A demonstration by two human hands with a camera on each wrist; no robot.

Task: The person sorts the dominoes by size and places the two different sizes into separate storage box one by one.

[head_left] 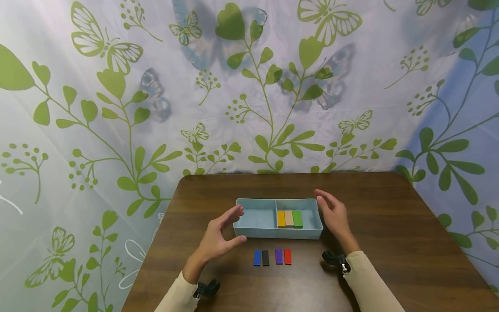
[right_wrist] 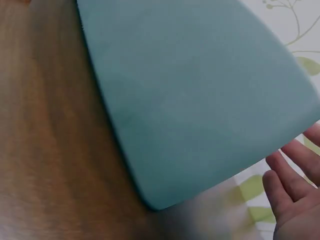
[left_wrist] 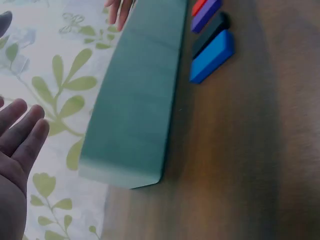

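Brown wood-grain table (head_left: 390, 225), with a long light-blue two-compartment box (head_left: 277, 234) on it.
On my head feed, just in front of the box lie four flat rectangular pieces, left to right: blue block (head_left: 257, 258), black block (head_left: 265, 258), purple block (head_left: 278, 256), red block (head_left: 287, 256). At the box's left end I see the left hand (head_left: 219, 234), thumb and fingers spread apart; at its right end, the right hand (head_left: 334, 215), fingers loosely extended. I cannot tell whether either touches it. In the box's right compartment, a yellow block (head_left: 281, 219), beige block (head_left: 289, 219) and green block (head_left: 297, 219) sit side by side. Behind the box hangs white leaf-and-butterfly-printed cloth (head_left: 212, 119).
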